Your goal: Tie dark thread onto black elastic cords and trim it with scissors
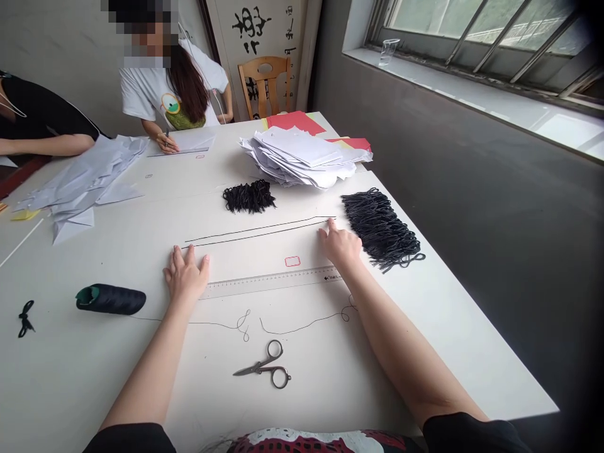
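Two long black cords (255, 231) lie side by side across the white table. My left hand (185, 274) rests with spread fingers, fingertips touching the cords' left end. At their right end, the index finger of my right hand (340, 244) presses down on a cord, its other fingers partly curled. A clear ruler (268, 280) lies flat below the cords, between my hands. Nearer to me are open scissors (264, 366) and a loose thin thread (302, 328). A dark thread spool (111, 299) lies on its side left of my left forearm.
Black cord bundles (381, 228) lie right of my right hand, with a smaller bundle (249, 196) beyond the cords. Farther back are a paper stack (302, 154) and loose paper sheets (94, 173). Two people sit at the far left. A small black knot (26, 319) lies at left.
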